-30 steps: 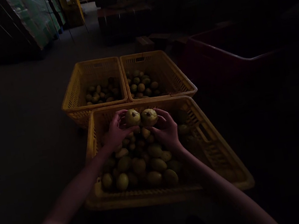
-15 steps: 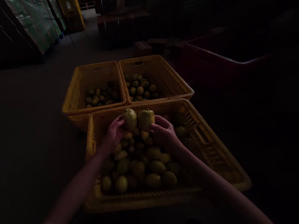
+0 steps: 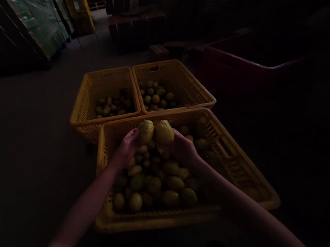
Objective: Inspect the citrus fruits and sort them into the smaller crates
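My left hand (image 3: 128, 146) is closed on a bumpy yellow-green fruit (image 3: 146, 131), gripping it from the left. My right hand (image 3: 185, 146) holds a second, larger fruit (image 3: 164, 132) with a lumpy surface, its palm partly beneath it. The two fruits are side by side, raised over the far part of the near yellow crate (image 3: 186, 219). Inside that crate lie several smooth oval green-yellow fruits (image 3: 174, 183). Dim light hides the exact kind of fruit, and some of the fingers are out of sight behind the held fruits.
Behind the near crate stand a left yellow crate (image 3: 78, 103) and a right yellow crate (image 3: 199, 89), each with fruits at the bottom. A dark red bin (image 3: 237, 66) is at the right. Farther back are cardboard boxes (image 3: 158, 52) and a wrapped green stack (image 3: 43, 30).
Both fruits have been turned in my hands, so other sides of them show. My right hand has rolled lower under its fruit. The view has shifted slightly.
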`<state>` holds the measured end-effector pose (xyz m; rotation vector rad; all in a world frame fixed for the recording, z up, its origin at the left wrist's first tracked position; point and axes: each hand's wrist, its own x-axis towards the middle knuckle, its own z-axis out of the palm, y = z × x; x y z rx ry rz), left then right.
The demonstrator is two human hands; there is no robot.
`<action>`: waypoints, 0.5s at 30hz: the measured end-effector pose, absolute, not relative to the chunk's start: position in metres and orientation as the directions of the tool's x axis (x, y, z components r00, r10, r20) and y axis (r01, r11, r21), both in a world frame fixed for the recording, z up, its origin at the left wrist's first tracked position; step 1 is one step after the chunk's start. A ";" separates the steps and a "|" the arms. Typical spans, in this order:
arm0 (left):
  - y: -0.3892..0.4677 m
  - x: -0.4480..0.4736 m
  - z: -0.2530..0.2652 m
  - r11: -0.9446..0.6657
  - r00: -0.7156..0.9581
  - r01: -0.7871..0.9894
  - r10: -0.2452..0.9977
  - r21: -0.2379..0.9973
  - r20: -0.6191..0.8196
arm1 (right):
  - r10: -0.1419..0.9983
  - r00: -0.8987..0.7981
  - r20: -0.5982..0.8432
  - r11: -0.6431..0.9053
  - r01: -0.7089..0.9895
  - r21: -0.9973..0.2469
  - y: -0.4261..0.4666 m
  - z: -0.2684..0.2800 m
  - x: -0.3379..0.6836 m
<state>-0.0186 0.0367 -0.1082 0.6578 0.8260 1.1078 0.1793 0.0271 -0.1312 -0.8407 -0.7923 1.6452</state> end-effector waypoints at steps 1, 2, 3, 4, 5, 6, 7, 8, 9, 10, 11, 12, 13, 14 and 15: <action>0.038 -0.018 -0.109 0.339 0.229 -0.506 0.939 0.793 -0.255 | 0.976 -0.175 -0.132 -0.204 -0.502 -0.841 0.028 -0.132 0.178; 0.038 -0.017 -0.110 0.354 0.235 -0.513 0.934 0.782 -0.269 | 0.974 -0.177 -0.138 -0.209 -0.491 -0.846 0.028 -0.133 0.177; 0.039 -0.016 -0.111 0.367 0.230 -0.521 0.930 0.770 -0.288 | 0.970 -0.192 -0.147 -0.223 -0.474 -0.852 0.027 -0.133 0.176; 0.039 -0.014 -0.111 0.380 0.225 -0.528 0.925 0.759 -0.307 | 0.963 -0.217 -0.161 -0.245 -0.451 -0.858 0.027 -0.133 0.175; 0.038 -0.012 -0.112 0.395 0.227 -0.531 0.919 0.750 -0.323 | 0.952 -0.248 -0.179 -0.274 -0.427 -0.862 0.026 -0.132 0.174; 0.038 -0.011 -0.111 0.407 0.233 -0.532 0.914 0.743 -0.333 | 0.940 -0.276 -0.198 -0.301 -0.406 -0.863 0.024 -0.132 0.172; 0.037 -0.009 -0.111 0.416 0.240 -0.530 0.909 0.739 -0.340 | 0.931 -0.294 -0.214 -0.322 -0.390 -0.863 0.022 -0.131 0.171; 0.035 -0.008 -0.110 0.420 0.242 -0.531 0.907 0.736 -0.344 | 0.928 -0.297 -0.226 -0.332 -0.380 -0.863 0.020 -0.131 0.170; 0.034 -0.007 -0.109 0.420 0.234 -0.537 0.907 0.731 -0.350 | 0.930 -0.283 -0.235 -0.333 -0.378 -0.864 0.019 -0.131 0.169; 0.033 -0.006 -0.107 0.424 0.224 -0.546 0.905 0.723 -0.362 | 0.935 -0.261 -0.241 -0.329 -0.381 -0.864 0.017 -0.132 0.168; 0.033 -0.006 -0.105 0.434 0.215 -0.559 0.899 0.707 -0.382 | 0.939 -0.241 -0.245 -0.325 -0.387 -0.863 0.017 -0.132 0.167; 0.032 -0.007 -0.103 0.450 0.213 -0.575 0.889 0.684 -0.406 | 0.942 -0.226 -0.248 -0.322 -0.396 -0.860 0.016 -0.132 0.166; 0.033 -0.009 -0.100 0.475 0.225 -0.588 0.873 0.654 -0.432 | 0.942 -0.216 -0.255 -0.325 -0.410 -0.852 0.017 -0.132 0.167; 0.033 -0.010 -0.098 0.502 0.244 -0.596 0.857 0.626 -0.454 | 0.942 -0.206 -0.266 -0.331 -0.426 -0.842 0.018 -0.131 0.167; 0.034 -0.013 -0.096 0.526 0.266 -0.597 0.842 0.605 -0.469 | 0.941 -0.197 -0.275 -0.336 -0.441 -0.832 0.019 -0.130 0.168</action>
